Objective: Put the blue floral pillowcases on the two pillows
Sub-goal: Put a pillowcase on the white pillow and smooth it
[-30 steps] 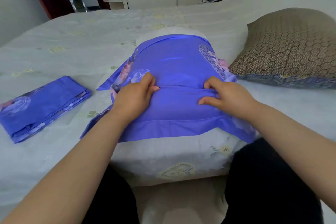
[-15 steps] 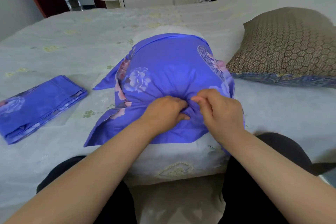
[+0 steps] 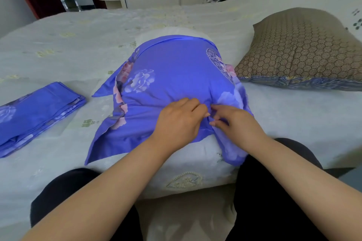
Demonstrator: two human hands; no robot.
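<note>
Both hands have slid together to the near middle of the blue case (image 3: 176, 76), left hand (image 3: 178, 121) and right hand (image 3: 233, 123) pinching its cloth on the half-covered pillow (image 3: 168, 32) on the bed (image 3: 78, 45), so dressing continues.

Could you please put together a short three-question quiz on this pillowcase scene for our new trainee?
1. True or false: the brown honeycomb pillow already wears a blue floral pillowcase.
2. Where does the folded spare pillowcase lie? A) on the bed, left of the pillow being dressed; B) on the floor; C) on the brown pillow.
3. Fill in: both the left hand and the right hand grip the blue pillowcase near its ____ edge.

Key: 1 false; 2 A; 3 near (the person's side).
</note>
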